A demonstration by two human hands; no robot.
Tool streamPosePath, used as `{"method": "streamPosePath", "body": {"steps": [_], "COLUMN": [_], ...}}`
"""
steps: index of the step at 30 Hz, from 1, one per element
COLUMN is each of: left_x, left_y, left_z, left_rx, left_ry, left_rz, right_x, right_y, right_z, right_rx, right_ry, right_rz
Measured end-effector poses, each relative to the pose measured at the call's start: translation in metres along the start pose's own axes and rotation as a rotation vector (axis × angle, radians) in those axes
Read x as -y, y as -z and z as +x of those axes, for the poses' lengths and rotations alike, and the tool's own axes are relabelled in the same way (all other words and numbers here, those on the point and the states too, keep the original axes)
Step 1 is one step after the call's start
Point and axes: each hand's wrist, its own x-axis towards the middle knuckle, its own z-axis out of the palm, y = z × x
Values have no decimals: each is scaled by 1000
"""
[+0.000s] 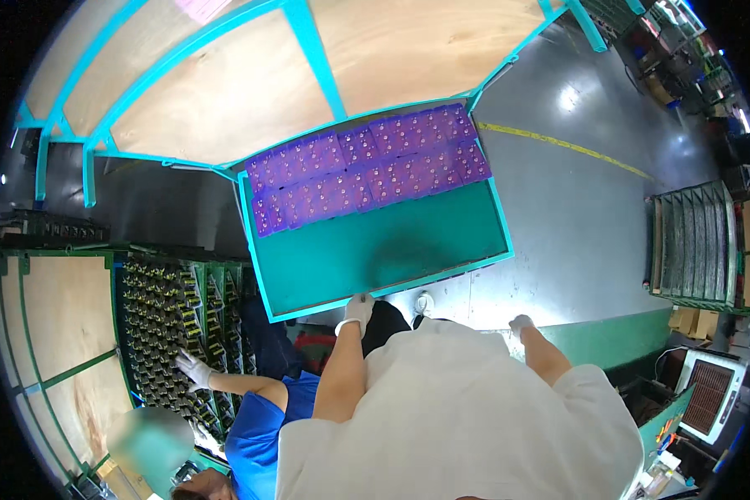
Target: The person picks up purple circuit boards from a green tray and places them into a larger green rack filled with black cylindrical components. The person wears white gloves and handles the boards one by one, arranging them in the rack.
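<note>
The teal tray occupies the centre of the frame, tilted so that its far edge sits toward the upper right. It is a shallow rectangular tray with a raised light-teal rim and a darker green floor. Two rows of purple translucent parts cover the far half of the floor, side by side; the near half is bare.

The left hand, in a white glove, is closed over the near rim of the tray at about its middle, fingers wrapped on the edge. The right hand, also gloved in white, hangs below the tray's near right corner, close to it; whether it touches the rim, and how far its fingers are spread, cannot be told. Both forearms rise from a white short-sleeved garment at the lower centre.

Behind the tray, in the upper part of the frame, stands a teal frame with plywood panels. Right of the tray lies grey floor with a yellow line.

In the lower left, a co-worker in a blue shirt reaches a gloved hand to a green rack of small dark parts. At the right edge stands a green slatted rack.
</note>
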Motion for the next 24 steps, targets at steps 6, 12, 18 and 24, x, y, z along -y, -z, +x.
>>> {"method": "streamPosePath", "body": {"steps": [6, 12, 18, 24], "left_x": [63, 66, 49, -47], "left_y": [-14, -4, -13, -5], "left_z": [57, 81, 119, 135], "left_rx": [-191, 312, 219, 107], "left_ry": [-143, -377, -410, -87], "left_rz": [-158, 1012, 737, 337], "right_x": [-13, 49, 59, 26], "right_y": [-14, 163, 245, 256], "right_z": [35, 30, 8, 30], "right_rx": [-35, -474, -499, -523], "right_ry": [-278, -218, -236, -415], "right_rz": [557, 1369, 1277, 1125]}}
